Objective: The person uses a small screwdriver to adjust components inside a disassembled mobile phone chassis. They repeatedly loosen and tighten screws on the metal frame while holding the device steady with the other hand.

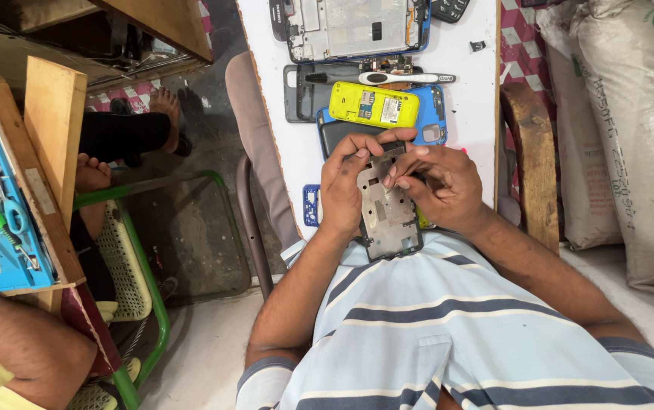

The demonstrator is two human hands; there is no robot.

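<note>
Both hands hold a grey, flat, rectangular metal-and-plastic phone frame (387, 209) above the lap, just below the white table's (463, 114) near edge. The left hand (342, 190) grips its left long edge, fingers curled and pressed together; the right hand (437, 186) pinches at the frame's top with thumb and forefinger. The frame looks light, stiff, thin and fragile; the long edges seem the safest hold. On the table lie a yellow phone back (372, 105) bearing 2 small pale labels, a blue phone shell (433, 114) and a white toothbrush (406, 77). Pale printed woven sacks (615, 129) stand at right.
</note>
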